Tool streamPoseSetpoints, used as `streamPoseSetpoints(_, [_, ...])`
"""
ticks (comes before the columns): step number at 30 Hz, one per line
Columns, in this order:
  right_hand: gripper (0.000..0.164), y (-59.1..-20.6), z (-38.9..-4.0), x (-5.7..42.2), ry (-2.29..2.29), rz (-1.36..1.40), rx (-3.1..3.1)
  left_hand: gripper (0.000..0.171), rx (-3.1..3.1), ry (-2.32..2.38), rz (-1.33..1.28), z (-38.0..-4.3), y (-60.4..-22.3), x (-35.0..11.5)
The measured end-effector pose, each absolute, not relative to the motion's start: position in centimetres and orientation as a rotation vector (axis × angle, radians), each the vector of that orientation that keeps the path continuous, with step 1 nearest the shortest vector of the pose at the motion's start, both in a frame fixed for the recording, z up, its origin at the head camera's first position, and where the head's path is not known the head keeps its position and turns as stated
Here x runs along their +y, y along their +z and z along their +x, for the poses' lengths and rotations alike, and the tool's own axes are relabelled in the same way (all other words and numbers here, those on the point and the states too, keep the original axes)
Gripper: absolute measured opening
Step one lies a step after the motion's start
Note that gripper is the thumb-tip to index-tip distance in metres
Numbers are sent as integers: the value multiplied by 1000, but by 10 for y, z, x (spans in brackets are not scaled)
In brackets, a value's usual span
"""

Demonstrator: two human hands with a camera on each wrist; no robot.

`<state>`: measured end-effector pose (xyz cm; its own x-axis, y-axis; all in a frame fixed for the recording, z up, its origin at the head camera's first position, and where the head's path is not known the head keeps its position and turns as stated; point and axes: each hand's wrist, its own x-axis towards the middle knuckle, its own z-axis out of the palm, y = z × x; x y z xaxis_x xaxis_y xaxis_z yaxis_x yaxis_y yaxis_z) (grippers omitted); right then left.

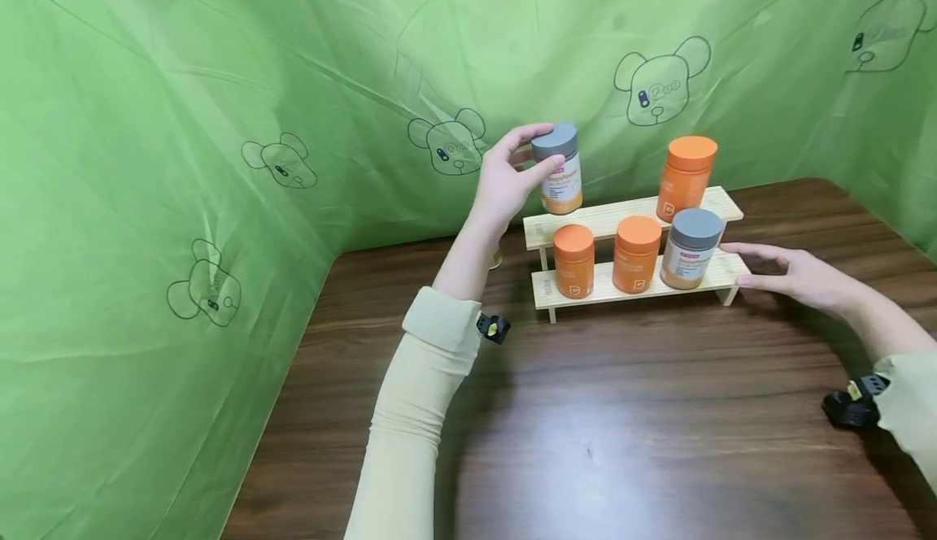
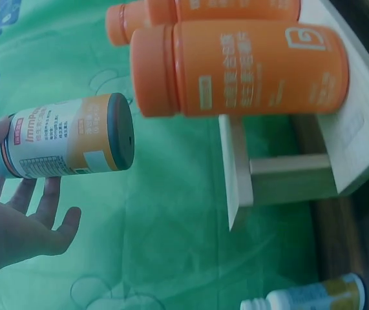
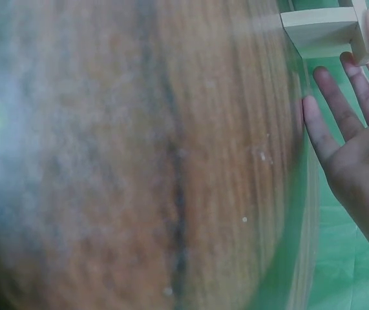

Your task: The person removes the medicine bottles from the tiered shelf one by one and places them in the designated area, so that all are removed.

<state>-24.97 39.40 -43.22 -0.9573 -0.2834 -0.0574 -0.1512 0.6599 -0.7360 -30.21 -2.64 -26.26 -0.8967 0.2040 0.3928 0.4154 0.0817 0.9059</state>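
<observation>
My left hand (image 1: 508,174) grips a grey-lidded jar (image 1: 562,182) with a white and orange label, thumb on the near side. The jar is upright over the left end of the two-step wooden rack (image 1: 542,232); in the left wrist view a gap separates the jar (image 2: 61,135) from the rack (image 2: 358,145). My right hand (image 1: 805,276) holds the right end of the lower step between thumb and fingers. On that step stand two orange jars (image 1: 574,262) (image 1: 637,255) and another grey-lidded jar (image 1: 690,251). One orange jar (image 1: 686,180) stands at the upper step's right.
A small white bottle (image 2: 313,296) stands left of the rack, mostly hidden behind my left forearm in the head view. The rack rests on a dark wooden table (image 1: 622,410). Green sheeting (image 1: 366,76) with bear drawings surrounds the table's back and sides.
</observation>
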Motion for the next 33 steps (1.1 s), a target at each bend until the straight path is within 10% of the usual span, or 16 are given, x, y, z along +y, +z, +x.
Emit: streamPoseSetpoints(33, [57,-459,-258,356,-1356,-372,2634,42,-2018,-1825,-416,-313,-268,-158])
